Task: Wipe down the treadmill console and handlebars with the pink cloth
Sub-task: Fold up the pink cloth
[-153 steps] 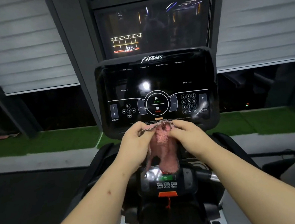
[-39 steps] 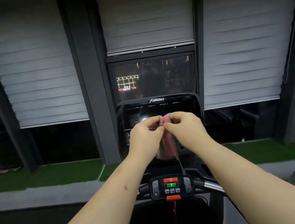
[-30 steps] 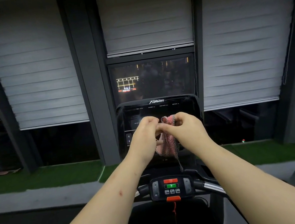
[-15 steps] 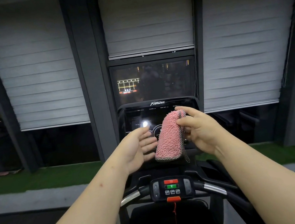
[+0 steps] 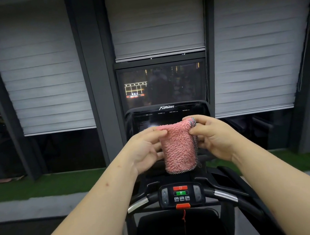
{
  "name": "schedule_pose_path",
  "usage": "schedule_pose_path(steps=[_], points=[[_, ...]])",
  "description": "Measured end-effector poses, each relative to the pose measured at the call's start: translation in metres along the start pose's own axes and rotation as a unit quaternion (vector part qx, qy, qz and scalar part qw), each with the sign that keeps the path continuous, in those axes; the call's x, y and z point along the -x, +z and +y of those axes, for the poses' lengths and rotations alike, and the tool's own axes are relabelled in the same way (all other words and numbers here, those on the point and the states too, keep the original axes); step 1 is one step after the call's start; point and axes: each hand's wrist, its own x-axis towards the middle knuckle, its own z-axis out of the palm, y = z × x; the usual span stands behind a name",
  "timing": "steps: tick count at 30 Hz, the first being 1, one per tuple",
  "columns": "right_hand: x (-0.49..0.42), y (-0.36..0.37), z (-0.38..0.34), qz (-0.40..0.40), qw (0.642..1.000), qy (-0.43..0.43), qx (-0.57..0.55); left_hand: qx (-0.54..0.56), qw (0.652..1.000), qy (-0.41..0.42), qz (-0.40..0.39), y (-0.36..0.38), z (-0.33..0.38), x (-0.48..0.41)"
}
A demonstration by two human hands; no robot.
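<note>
A fluffy pink cloth (image 5: 177,147) with a black-and-white trimmed edge hangs folded in front of the black treadmill console (image 5: 166,114). My left hand (image 5: 146,151) pinches its upper left edge and my right hand (image 5: 211,139) pinches its upper right corner. The cloth and both hands hide most of the console screen; I cannot tell whether the cloth touches it. Below them sits the small control panel (image 5: 181,194) with red and green buttons, flanked by the chrome-tipped handlebars (image 5: 225,195).
Grey window blinds (image 5: 43,72) and dark pillars (image 5: 95,81) stand behind the treadmill. A strip of green turf (image 5: 41,187) runs along the floor under the windows. A red safety cord (image 5: 184,216) hangs under the control panel.
My left hand, open beside the cloth half a second ago, has taken hold of its left edge. The cloth now hangs straighter between both hands.
</note>
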Motion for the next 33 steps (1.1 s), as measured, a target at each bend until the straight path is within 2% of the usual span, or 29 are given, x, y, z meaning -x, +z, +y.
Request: schedule_pose_path(steps=[6,9,12,14,18,20,25,28,33], points=[[0.005,0.005,-0.004,0.021,0.999,0.009,0.033,-0.088,0.995,0.044,0.019,0.001,0.007,0.01],[0.011,0.011,0.001,-0.033,0.996,0.053,0.056,-0.135,0.99,0.037,0.005,0.0,0.003,0.019],[0.022,0.019,0.014,-0.1,0.981,0.092,0.139,-0.167,0.985,0.018,-0.023,-0.004,-0.011,0.029],[0.029,0.025,0.028,-0.116,0.971,0.105,0.182,-0.191,0.981,0.013,-0.033,-0.007,-0.027,0.034],[0.045,0.032,0.064,-0.08,0.968,0.105,0.215,-0.184,0.981,-0.023,-0.048,-0.023,-0.07,0.041],[0.055,0.032,0.085,-0.053,0.972,0.109,0.202,-0.145,0.985,-0.066,-0.072,-0.035,-0.098,0.043],[0.088,0.026,0.142,0.023,0.987,0.158,0.038,-0.068,0.981,-0.142,-0.113,-0.056,-0.195,0.062],[0.114,0.02,0.185,0.05,0.98,0.194,0.016,0.018,0.984,-0.173,-0.041,-0.058,-0.258,0.079],[0.159,0.008,0.278,0.035,0.96,0.272,0.057,-0.032,0.975,-0.217,0.037,-0.06,-0.341,0.1]])
